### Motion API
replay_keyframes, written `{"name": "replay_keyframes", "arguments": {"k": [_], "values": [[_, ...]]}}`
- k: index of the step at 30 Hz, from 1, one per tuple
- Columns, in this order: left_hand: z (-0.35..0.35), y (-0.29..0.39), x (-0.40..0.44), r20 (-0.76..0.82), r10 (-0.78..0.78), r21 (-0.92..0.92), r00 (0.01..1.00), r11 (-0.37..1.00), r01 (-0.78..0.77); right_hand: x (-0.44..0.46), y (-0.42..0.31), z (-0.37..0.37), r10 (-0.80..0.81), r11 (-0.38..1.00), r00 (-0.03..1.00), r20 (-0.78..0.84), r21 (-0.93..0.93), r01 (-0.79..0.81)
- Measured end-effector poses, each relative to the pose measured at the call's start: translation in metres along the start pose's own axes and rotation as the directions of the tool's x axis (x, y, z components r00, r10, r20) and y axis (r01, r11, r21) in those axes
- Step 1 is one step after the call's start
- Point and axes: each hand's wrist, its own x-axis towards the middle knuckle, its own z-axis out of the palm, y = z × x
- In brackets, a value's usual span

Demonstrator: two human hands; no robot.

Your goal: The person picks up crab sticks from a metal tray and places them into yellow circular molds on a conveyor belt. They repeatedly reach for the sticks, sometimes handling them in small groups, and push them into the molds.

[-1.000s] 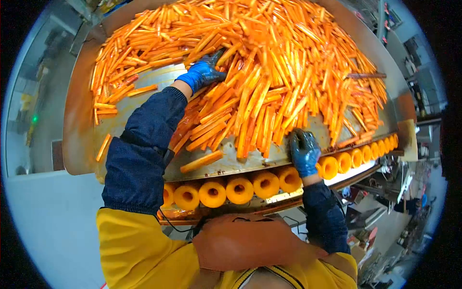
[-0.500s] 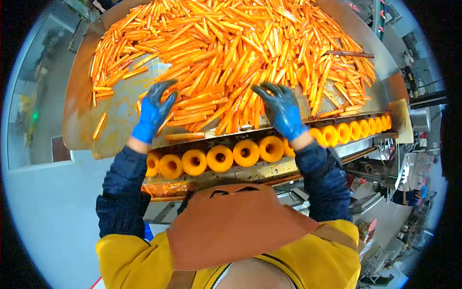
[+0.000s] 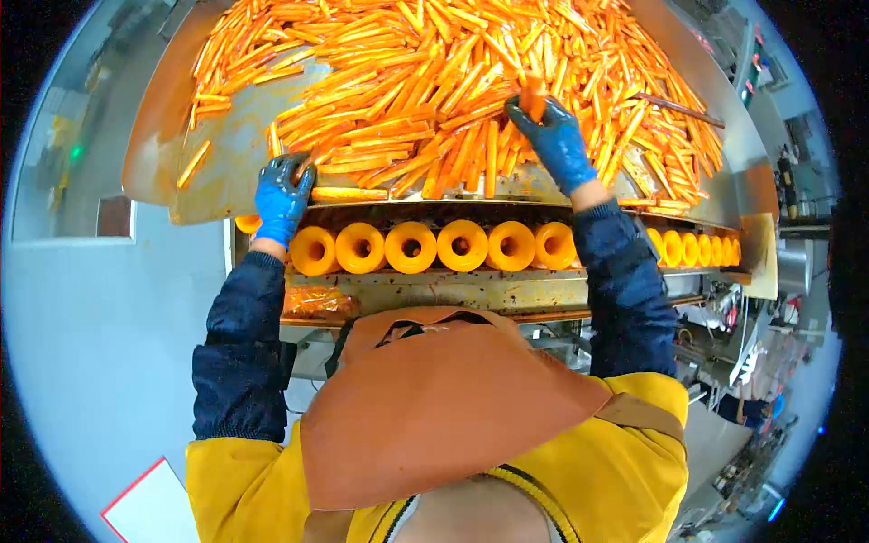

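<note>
Orange sticks (image 3: 389,136) lie in a large heap on a metal tray (image 3: 217,172). My right hand (image 3: 554,140), in a blue glove with dark fingers, is closed on an orange piece (image 3: 534,95) held up over the heap. At the tray's front left edge is my left hand (image 3: 282,195), gloved the same way, with its fingers curled; whether it holds anything is hidden. One stick (image 3: 348,194) lies along the front edge just right of it. A lone stick (image 3: 194,164) rests on the tray at the left.
Below the tray edge runs a row of round orange cups (image 3: 411,247) with hollow centres, on a metal ledge (image 3: 434,291). A dark thin rod (image 3: 679,109) lies across the sticks at the right. An upright board (image 3: 760,256) stands at the right end.
My right hand has moved up and right and taken hold of a piece. My left hand has dropped to the tray's front edge, and its fingers have curled in.
</note>
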Motion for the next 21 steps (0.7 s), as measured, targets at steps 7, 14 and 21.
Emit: {"name": "replay_keyframes", "arguments": {"k": [7,14,21], "values": [[0.001,-0.001,0.002,0.042,-0.041,0.099,0.998,0.994,0.036,-0.103,-0.052,0.082,0.122,0.602,0.864,0.488,0.655,-0.456],[0.001,-0.002,0.003,0.060,-0.076,0.065,0.995,0.995,0.072,-0.121,-0.064,0.189,0.012,0.781,0.853,0.522,0.528,-0.334],[-0.006,0.001,0.004,0.084,-0.066,0.044,0.994,0.997,0.062,-0.113,-0.067,0.195,0.016,0.791,0.937,0.349,0.569,-0.226]]}}
